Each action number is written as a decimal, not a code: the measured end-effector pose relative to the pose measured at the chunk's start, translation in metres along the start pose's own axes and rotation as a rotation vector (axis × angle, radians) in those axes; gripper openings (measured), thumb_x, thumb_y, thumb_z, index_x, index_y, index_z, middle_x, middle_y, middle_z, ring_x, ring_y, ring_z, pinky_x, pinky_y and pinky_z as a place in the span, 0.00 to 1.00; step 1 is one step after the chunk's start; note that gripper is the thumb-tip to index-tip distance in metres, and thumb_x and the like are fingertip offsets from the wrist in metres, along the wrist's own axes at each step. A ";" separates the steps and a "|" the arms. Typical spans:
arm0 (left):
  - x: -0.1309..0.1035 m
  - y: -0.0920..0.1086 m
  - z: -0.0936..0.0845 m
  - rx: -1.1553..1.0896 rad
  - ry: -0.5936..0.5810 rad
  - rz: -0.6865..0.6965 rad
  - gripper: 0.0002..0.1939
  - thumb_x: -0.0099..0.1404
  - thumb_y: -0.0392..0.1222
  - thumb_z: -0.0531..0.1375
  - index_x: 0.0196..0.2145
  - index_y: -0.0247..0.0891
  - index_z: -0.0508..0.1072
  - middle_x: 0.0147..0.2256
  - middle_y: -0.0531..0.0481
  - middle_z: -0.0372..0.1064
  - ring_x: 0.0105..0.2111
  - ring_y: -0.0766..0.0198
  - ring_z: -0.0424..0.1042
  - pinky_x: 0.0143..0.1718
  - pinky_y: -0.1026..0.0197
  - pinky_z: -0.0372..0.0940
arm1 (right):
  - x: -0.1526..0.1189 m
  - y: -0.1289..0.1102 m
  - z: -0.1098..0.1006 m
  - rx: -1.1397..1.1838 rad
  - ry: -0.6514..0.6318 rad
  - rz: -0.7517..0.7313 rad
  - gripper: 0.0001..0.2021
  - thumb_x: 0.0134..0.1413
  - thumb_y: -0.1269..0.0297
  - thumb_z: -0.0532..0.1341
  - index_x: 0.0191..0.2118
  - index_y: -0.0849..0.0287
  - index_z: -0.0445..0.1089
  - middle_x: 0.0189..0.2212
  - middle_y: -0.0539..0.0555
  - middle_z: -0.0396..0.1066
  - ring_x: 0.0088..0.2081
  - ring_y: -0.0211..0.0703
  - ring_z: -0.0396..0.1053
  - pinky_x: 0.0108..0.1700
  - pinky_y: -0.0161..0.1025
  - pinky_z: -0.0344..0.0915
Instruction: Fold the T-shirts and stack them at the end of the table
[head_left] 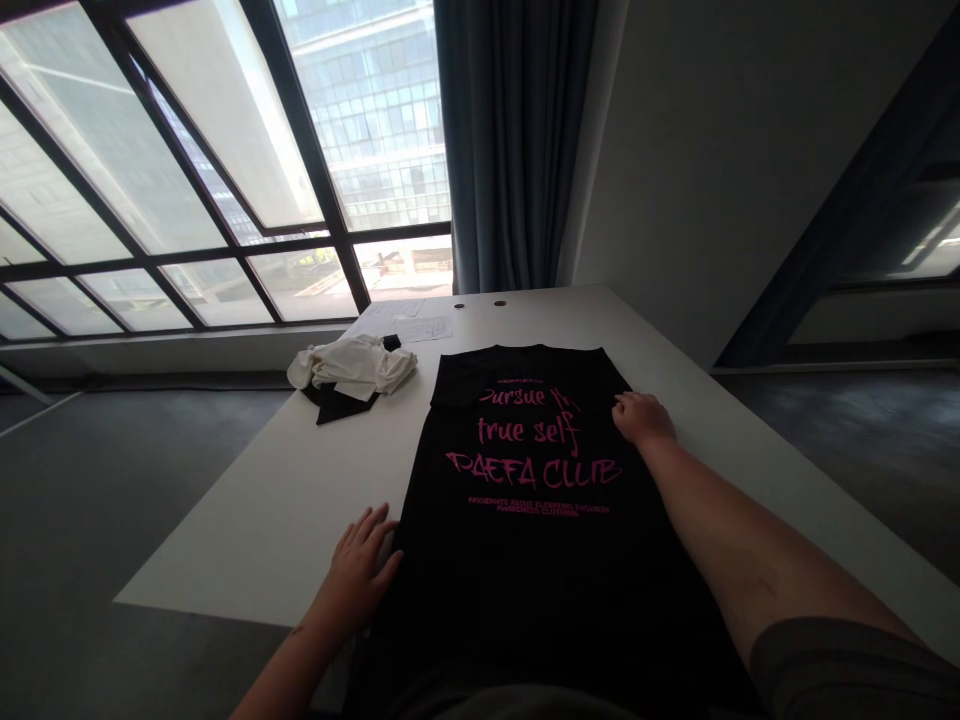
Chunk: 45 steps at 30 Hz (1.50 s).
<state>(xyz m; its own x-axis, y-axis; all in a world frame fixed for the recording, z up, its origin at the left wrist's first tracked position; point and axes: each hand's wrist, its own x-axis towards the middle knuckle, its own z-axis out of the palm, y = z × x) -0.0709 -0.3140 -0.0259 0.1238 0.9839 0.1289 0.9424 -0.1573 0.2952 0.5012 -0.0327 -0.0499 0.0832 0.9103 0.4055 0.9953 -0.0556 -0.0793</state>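
A black T-shirt (525,500) with pink lettering is laid flat on the white bench (285,500), its long axis running away from the viewer. The left hand (358,575) is spread open at its left edge; the right hand (641,418) is pressed, loosely curled, on its right edge.

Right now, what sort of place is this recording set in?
Probably an office or studio room in a high building: a long white table with cable holes, big framed windows facing a glass tower, blue curtain. Both hands rest on a black T-shirt.
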 end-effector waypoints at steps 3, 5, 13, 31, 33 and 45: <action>0.013 0.020 -0.013 -0.163 -0.035 0.003 0.13 0.67 0.46 0.57 0.46 0.42 0.76 0.62 0.44 0.68 0.62 0.48 0.66 0.63 0.42 0.62 | 0.000 -0.001 -0.001 -0.009 0.001 0.001 0.22 0.64 0.65 0.52 0.55 0.63 0.77 0.57 0.60 0.74 0.54 0.57 0.69 0.56 0.49 0.65; 0.018 0.032 -0.021 -0.259 -0.058 0.012 0.10 0.66 0.45 0.57 0.43 0.42 0.75 0.58 0.43 0.71 0.58 0.49 0.69 0.61 0.44 0.64 | 0.000 -0.001 -0.001 -0.012 0.002 0.001 0.22 0.64 0.65 0.52 0.55 0.63 0.77 0.56 0.60 0.74 0.55 0.57 0.68 0.57 0.49 0.64; 0.019 0.032 -0.033 -0.770 -0.271 -0.235 0.20 0.68 0.54 0.56 0.53 0.45 0.62 0.41 0.51 0.73 0.36 0.60 0.73 0.41 0.56 0.69 | -0.001 -0.001 0.000 -0.025 0.019 -0.022 0.21 0.62 0.65 0.54 0.54 0.64 0.78 0.55 0.61 0.75 0.55 0.58 0.66 0.59 0.51 0.61; 0.019 0.030 -0.045 -0.712 -0.368 -0.203 0.17 0.68 0.49 0.56 0.52 0.43 0.69 0.43 0.50 0.72 0.41 0.59 0.71 0.45 0.58 0.66 | 0.002 0.007 0.011 -0.057 0.046 -0.050 0.22 0.61 0.66 0.54 0.53 0.64 0.78 0.53 0.62 0.75 0.54 0.58 0.68 0.57 0.50 0.64; 0.018 0.034 -0.049 -0.691 -0.408 -0.191 0.17 0.66 0.48 0.57 0.52 0.44 0.70 0.45 0.50 0.73 0.42 0.59 0.71 0.46 0.58 0.66 | 0.002 0.007 0.011 -0.062 0.043 -0.046 0.22 0.61 0.66 0.54 0.54 0.65 0.78 0.53 0.62 0.75 0.54 0.58 0.68 0.57 0.49 0.64; 0.015 0.045 -0.057 -0.566 -0.583 -0.092 0.13 0.63 0.47 0.60 0.45 0.42 0.76 0.36 0.52 0.72 0.36 0.59 0.69 0.40 0.60 0.63 | 0.001 0.004 0.006 -0.035 0.016 -0.028 0.22 0.62 0.65 0.53 0.54 0.64 0.78 0.54 0.62 0.75 0.54 0.58 0.68 0.56 0.50 0.64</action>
<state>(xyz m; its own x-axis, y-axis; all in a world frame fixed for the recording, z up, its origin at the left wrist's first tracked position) -0.0448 -0.3108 0.0433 0.3425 0.8564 -0.3864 0.6765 0.0606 0.7340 0.5049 -0.0290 -0.0554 0.0560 0.9048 0.4221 0.9983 -0.0451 -0.0357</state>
